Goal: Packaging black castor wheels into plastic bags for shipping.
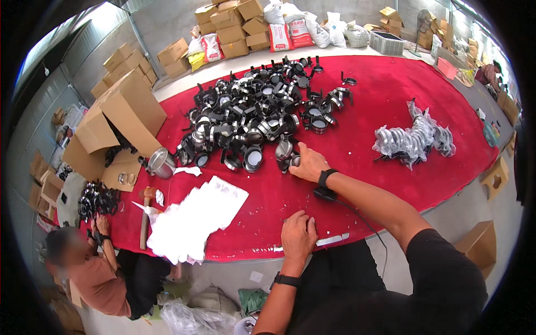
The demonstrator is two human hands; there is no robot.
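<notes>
My right hand (310, 164) reaches forward over the red cloth, its fingers closed on a round metal part with black fittings (283, 149) at the near edge of a large heap. That heap (254, 114) is made of similar shiny round parts with black handles. My left hand (298, 234) rests on the cloth near the table's front edge, holding nothing, with its fingers loosely apart. A stack of white sheets or bags (195, 220) lies to its left.
On the red-covered table (385, 190), clear-wrapped metal rings (416, 137) lie at the right. A metal cup (162, 163), a mallet (146, 218) and an open cardboard box (131, 114) stand or lie left. Another person (103, 273) sits at the left end, handling black parts (95, 200).
</notes>
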